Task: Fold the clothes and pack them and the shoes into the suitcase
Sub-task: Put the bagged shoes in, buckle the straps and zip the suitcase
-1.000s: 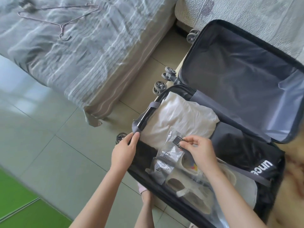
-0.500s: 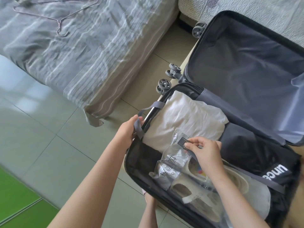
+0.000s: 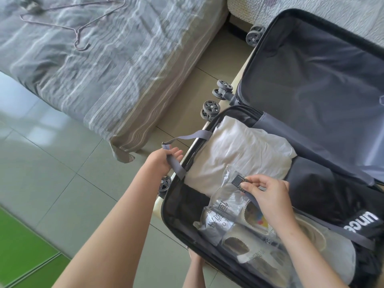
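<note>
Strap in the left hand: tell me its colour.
Plain grey, no pattern; the strap shows best in the head view, held by the left hand.

Left hand (image 3: pixel 163 163) and right hand (image 3: pixel 270 198) both appearing bare, fingers slim. Forearms (image 3: pixel 116 225) showing bare all way down to bottom frame edge. Bare lower leg (image 3: pixel 194 269) peeking in between them, partly hidden.

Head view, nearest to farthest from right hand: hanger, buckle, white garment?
1. buckle, pinched in the right hand
2. white garment, just beyond, in the suitcase
3. hanger, far left on the bed
</note>
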